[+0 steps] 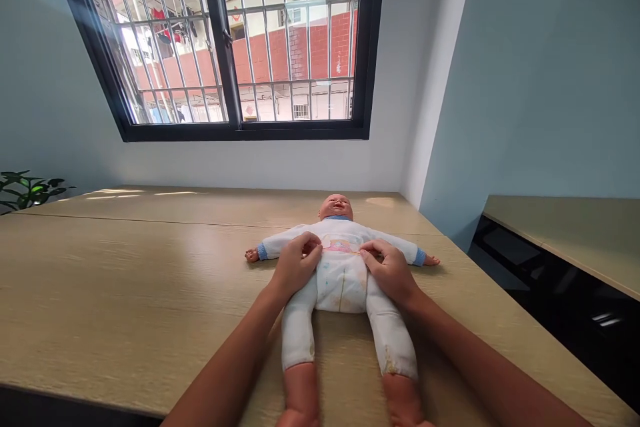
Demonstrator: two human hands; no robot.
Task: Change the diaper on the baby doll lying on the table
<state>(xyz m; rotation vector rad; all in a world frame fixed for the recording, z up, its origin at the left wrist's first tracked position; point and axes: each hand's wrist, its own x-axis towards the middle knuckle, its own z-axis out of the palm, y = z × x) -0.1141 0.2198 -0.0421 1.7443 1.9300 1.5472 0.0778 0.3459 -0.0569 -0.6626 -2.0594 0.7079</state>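
Note:
A baby doll [299,337] in a white outfit with blue cuffs lies on its back on the wooden table, arms spread and feet toward me. Around its hips sits a white diaper [342,287] with a pink and orange print at the waistband. My left hand [300,260] pinches the waistband at the left side, thumb and fingers together. At the right side of the waistband, my right hand [387,265] pinches the diaper's other edge in the same way. The fingertips partly hide the edges they hold.
The pale wooden table [150,280] runs back to the wall beneath a barred window [230,47]. Plant leaves [30,190] show at the far left. To the right stands a second wooden surface [575,233] with a dark glossy front.

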